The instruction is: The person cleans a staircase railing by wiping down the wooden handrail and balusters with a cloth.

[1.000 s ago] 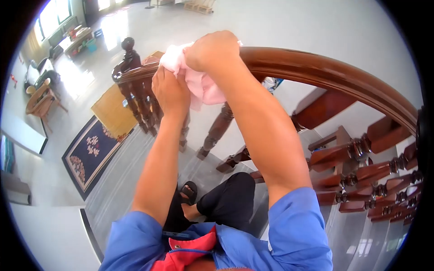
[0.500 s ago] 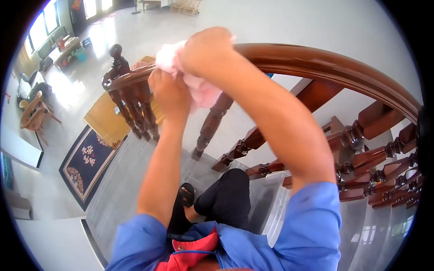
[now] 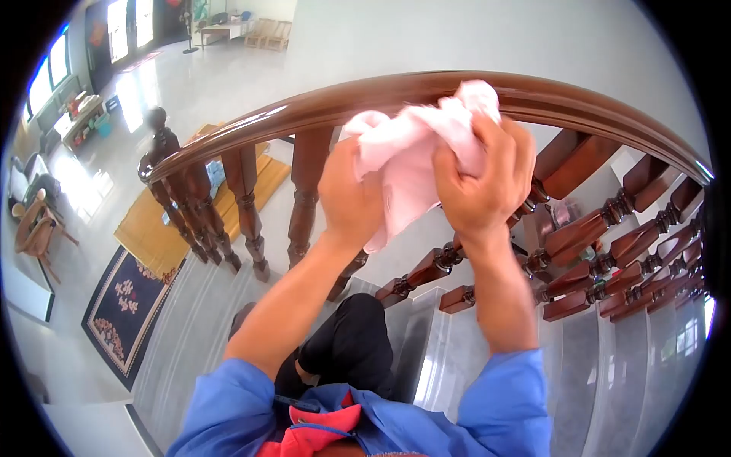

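Okay, pink cloth (image 3: 411,145): bunched between the two hands, upper folds over the near side of the curved wooden handrail (image 3: 289,118), loose part hanging below it. Full contact along the rail: cannot tell.
Left hand (image 3: 350,194): fingers curled into the cloth's left end, not spread; fingertips hidden in folds.
Right hand (image 3: 487,179): pinching bunched cloth between thumb and bent fingers, a wad sticking up past the knuckles. Hands apart, cloth spanning the gap.
Handrail grip: my read, cloth wants to lie flat over the top and round both sides; a thick wad likely touches only at high spots. Even pressure from both hands should suit the curve.
Balusters (image 3: 304,198): just below the hands. Hanging fold could snag on the turned parts; better gathered up.
Stair treads (image 3: 579,365): shiny, beside and below the person. Steady feet and short reach look wise.
Patterned rug (image 3: 122,305): on the floor, well apart to the left.
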A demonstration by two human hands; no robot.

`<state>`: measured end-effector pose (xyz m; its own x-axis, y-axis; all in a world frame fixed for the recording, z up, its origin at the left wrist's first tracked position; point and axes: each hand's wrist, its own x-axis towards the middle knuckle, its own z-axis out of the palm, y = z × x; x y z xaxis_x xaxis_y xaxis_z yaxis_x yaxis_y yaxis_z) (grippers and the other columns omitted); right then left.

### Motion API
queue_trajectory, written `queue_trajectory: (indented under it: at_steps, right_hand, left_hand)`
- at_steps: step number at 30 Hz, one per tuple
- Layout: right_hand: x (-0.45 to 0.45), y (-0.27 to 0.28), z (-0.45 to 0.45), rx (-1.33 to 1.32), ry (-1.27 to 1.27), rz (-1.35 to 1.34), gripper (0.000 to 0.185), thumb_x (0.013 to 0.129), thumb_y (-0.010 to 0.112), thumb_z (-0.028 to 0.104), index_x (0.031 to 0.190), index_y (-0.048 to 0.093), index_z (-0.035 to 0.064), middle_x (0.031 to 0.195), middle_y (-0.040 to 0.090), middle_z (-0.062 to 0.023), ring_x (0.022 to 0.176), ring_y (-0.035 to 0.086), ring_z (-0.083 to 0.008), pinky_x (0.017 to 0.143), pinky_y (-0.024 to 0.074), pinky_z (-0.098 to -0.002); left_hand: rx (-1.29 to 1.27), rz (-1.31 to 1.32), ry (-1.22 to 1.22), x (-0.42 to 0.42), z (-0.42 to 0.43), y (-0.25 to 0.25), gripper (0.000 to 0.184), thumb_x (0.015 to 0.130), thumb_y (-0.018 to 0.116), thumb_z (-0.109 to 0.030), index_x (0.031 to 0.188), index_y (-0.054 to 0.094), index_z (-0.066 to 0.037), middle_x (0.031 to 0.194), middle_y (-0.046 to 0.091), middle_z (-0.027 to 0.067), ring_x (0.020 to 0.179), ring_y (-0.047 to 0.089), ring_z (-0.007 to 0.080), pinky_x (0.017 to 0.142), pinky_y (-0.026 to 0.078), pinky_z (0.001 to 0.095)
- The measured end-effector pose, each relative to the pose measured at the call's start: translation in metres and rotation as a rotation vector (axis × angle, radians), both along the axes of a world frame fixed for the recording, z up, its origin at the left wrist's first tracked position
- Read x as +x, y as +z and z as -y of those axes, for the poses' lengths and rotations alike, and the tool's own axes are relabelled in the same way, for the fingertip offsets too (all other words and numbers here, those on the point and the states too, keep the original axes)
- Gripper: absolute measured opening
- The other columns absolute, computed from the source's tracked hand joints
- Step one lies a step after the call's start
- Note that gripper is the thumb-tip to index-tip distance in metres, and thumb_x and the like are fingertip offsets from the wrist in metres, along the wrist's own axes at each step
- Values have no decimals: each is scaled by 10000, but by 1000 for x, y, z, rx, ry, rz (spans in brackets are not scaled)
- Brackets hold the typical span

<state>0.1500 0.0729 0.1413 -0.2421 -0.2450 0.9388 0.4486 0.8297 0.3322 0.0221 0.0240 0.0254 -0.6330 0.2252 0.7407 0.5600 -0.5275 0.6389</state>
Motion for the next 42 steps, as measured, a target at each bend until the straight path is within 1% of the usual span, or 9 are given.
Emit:
queue_trajectory:
  at_steps: [5, 7, 8, 11, 13, 20, 31, 39, 42]
  right_hand:
    - [3, -49, -17, -625, 462, -268, 514, 942, 694, 222, 1348, 503, -30, 1265, 565, -176, 1142, 571, -265, 1020, 441, -391]
    - [-9, -42, -15, -893, 858, -285, 695, 1022, 630, 322, 1478, 315, -97, 1421, 476, -158, 1295, 470, -222, 1143, 336, -379]
    - [-12, -37, -19, -904, 810, -274, 494, 1048, 595, 333, 1350, 466, -37, 1267, 560, -117, 1156, 535, -187, 1049, 409, -348]
    - [-35, -32, -21, -875, 672, -305, 436, 1026, 643, 290, 1268, 480, -34, 1180, 599, -99, 1076, 571, -179, 983, 454, -326]
    - [-39, -40, -27, -809, 607, -317, 508, 997, 684, 268, 1320, 457, -52, 1159, 614, -108, 1040, 589, -177, 966, 474, -325]
    - [-39, -190, -30, -1100, 734, -321, 758, 949, 689, 274, 1486, 321, -114, 1430, 499, -243, 1295, 547, -319, 1103, 415, -414]
    - [-19, -352, -12, -1326, 543, -161, 759, 985, 623, 354, 1504, 283, -81, 1390, 542, -224, 1237, 601, -333, 1074, 449, -412]
    - [3, -336, 14, -1477, 281, -367, 460, 861, 766, 135, 1257, 576, -2, 1191, 653, -218, 1108, 662, -350, 935, 513, -427]
    - [35, -315, 44, -1477, 278, -404, 331, 871, 766, 120, 1145, 625, -2, 997, 704, -162, 941, 699, -262, 844, 532, -370]
  left_hand:
    - [-247, 185, -386, 9, -13, 35, 324, 1012, 521, -189, 1270, 608, -14, 1191, 681, 174, 1082, 649, 294, 949, 491, 392]
    - [7, 600, -949, 9, -18, 43, 376, 1047, 474, -229, 1317, 589, 7, 1278, 652, 135, 1163, 608, 215, 1012, 463, 360]
    - [43, 565, -1027, 11, -16, 48, 416, 1062, 428, -236, 1352, 557, 32, 1338, 601, 109, 1208, 566, 181, 1047, 436, 336]
    - [161, 492, -1017, 25, -23, 52, 442, 1067, 405, -244, 1396, 503, 33, 1390, 556, 115, 1229, 546, 198, 1054, 430, 341]
    - [45, 210, -620, 26, -35, 35, 420, 1059, 383, -257, 1320, 559, 21, 1242, 635, 147, 1128, 600, 259, 967, 462, 365]
    - [-298, -312, -30, 14, -51, -134, 387, 1007, 433, -280, 1210, 625, -14, 1109, 691, 227, 931, 659, 440, 782, 506, 474]
    - [-778, 151, -565, -10, -35, -235, 497, 906, 678, -318, 1314, 601, -45, 1214, 693, 188, 1122, 671, 325, 968, 502, 373]
    - [-1045, 160, -584, 2, -6, -138, 494, 890, 657, -381, 1255, 622, -50, 1150, 705, 201, 1061, 691, 334, 908, 514, 409]
    - [-1066, -50, -351, 1, 0, -187, 439, 928, 608, -358, 1235, 631, -46, 1174, 689, 254, 1127, 661, 410, 943, 510, 469]
